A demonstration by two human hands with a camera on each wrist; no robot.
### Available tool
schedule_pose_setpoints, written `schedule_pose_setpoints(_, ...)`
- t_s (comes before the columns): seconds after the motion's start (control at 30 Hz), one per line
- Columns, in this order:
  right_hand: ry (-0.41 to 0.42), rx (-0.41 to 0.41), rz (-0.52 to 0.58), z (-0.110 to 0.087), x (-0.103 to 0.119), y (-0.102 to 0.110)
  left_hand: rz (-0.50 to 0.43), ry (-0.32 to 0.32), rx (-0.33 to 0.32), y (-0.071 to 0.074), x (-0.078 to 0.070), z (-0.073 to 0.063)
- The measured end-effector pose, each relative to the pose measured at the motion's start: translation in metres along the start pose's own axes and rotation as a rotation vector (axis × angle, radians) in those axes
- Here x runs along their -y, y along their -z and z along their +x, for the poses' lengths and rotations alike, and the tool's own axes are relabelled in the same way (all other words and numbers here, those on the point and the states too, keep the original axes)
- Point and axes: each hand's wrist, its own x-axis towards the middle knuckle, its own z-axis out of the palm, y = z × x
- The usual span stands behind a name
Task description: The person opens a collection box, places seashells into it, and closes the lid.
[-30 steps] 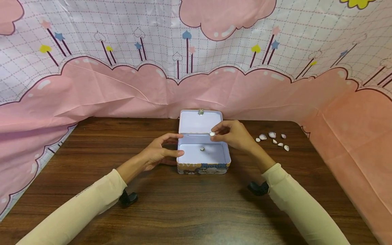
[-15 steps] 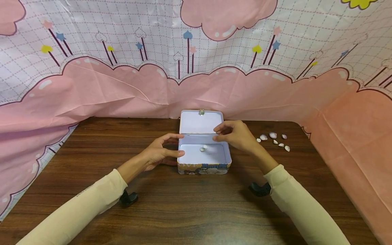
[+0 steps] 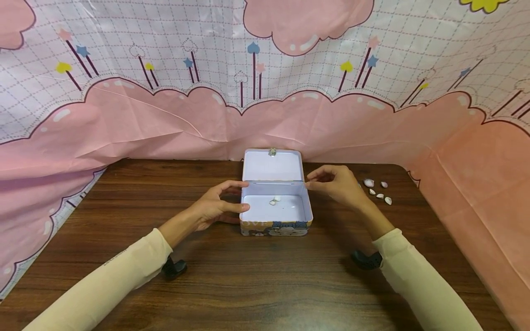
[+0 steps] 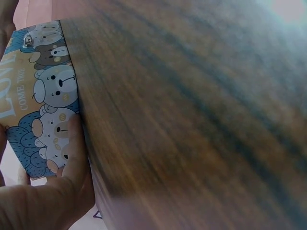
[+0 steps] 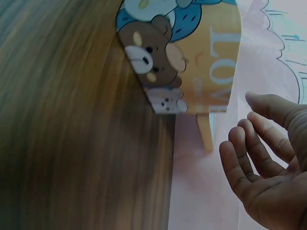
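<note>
A small tin box point(image 3: 256, 228) with printed bears stands on the table, its hinged lid point(image 3: 271, 164) raised at the back. Inside lie two small seashells point(image 3: 273, 202), side by side near the back wall. My left hand point(image 3: 211, 205) grips the box's left end, thumb over the rim; in the left wrist view its fingers point(image 4: 74, 158) lie against the printed side. My right hand point(image 3: 337, 186) is just off the box's back right corner, with nothing between its loosely bent fingers point(image 5: 235, 155). Several loose seashells point(image 3: 368, 183) lie to its right.
The brown wooden table point(image 3: 265, 285) carries the box near its back edge. A pink and white patterned cloth point(image 3: 165, 124) hangs behind and to the sides. Black wrist mounts point(image 3: 366, 260) hang beneath both forearms.
My right hand let a seashell drop into the box, where it lies beside the first one, and has moved right, out past the rim. My left hand has stayed on the box.
</note>
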Motion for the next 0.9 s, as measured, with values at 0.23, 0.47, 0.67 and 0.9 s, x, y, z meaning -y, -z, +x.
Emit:
schedule_pose_setpoints(0.23,-0.021,-0.004,-0.03,-0.009,-0.014,0.012,-0.001,-0.001,0.002,0.0,0.001,0.001)
schedule_pose_setpoints(0.47,-0.03,-0.002,-0.051,-0.015,-0.024,0.022,0.001,-0.007,-0.002,-0.001,-0.001,-0.001)
schedule_pose_setpoints(0.67,-0.048,-0.009,-0.08,-0.017,-0.03,0.028,-0.001,-0.006,-0.005,0.0,0.0,-0.001)
schedule_pose_setpoints(0.9,-0.066,-0.012,-0.129,-0.02,-0.033,0.034,-0.001,0.001,-0.002,0.0,0.0,0.001)
